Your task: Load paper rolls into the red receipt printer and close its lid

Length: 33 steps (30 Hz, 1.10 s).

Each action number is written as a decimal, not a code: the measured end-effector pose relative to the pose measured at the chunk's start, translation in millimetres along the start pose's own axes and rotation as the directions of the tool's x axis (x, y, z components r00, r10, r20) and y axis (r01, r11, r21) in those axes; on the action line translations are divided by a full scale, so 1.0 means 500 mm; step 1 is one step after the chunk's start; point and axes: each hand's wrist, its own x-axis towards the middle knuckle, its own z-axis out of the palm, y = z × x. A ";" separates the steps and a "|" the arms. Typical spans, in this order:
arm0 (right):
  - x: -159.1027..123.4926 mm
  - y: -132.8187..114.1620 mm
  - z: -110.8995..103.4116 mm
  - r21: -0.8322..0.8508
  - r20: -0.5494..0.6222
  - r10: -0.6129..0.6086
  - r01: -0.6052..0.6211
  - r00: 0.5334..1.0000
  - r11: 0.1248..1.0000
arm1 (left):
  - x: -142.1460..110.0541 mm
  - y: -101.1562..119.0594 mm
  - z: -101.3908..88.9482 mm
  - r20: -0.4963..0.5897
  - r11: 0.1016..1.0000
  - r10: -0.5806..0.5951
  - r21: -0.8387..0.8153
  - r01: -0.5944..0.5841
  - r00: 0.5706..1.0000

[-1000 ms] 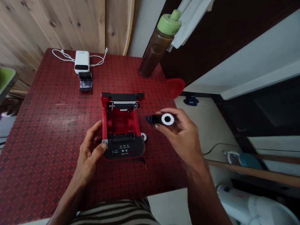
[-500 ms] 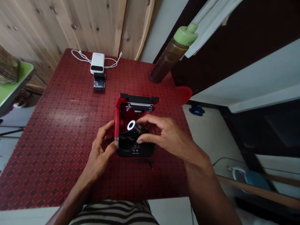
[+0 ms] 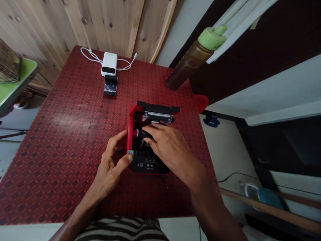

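Note:
A red and black portable printer point(image 3: 147, 165) sits on the table with its lid hinged open at the far side. My right hand point(image 3: 165, 144) lies over the open compartment, fingers pressing on a black roll point(image 3: 142, 134) inside it. Most of the roll is hidden under those fingers. My left hand point(image 3: 110, 160) grips the printer's near left corner, with the thumb on a small grey tab point(image 3: 129, 153) and the fingers beside the red wall.
The red patterned table point(image 3: 62, 134) also holds a white power bank point(image 3: 109, 63) with its cable, a black patterned pack point(image 3: 110, 85), and a brown bottle with a green cap point(image 3: 193, 63). A thin black cord point(image 3: 164, 180) lies by the printer's front.
The black roll has gone down from above the printer into its compartment, and its white core no longer shows. My right hand has flattened over it. The view has shifted slightly.

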 end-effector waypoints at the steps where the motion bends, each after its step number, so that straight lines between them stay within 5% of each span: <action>1: 0.004 0.000 0.002 -0.011 0.019 0.017 -0.017 1.000 1.000 | 0.000 0.000 0.000 -0.003 1.000 -0.002 0.006 0.002 1.000; 14: 0.015 0.005 0.026 0.006 0.074 0.061 -0.062 0.995 0.998 | 0.002 -0.003 -0.003 0.007 1.000 0.013 -0.013 -0.013 1.000; 20: -0.041 0.021 0.012 0.148 -0.139 -0.115 0.136 0.984 0.980 | 0.002 -0.004 -0.004 0.017 1.000 0.009 -0.015 -0.009 1.000; 24: -0.084 0.022 -0.014 0.255 -0.176 -0.248 0.287 0.953 0.923 | 0.004 0.000 -0.002 0.005 1.000 0.019 -0.021 -0.019 1.000; 33: -0.105 -0.001 0.003 0.183 -0.377 -0.227 0.313 0.898 0.932 | 0.006 0.026 -0.013 -0.023 1.000 0.024 -0.008 -0.024 0.999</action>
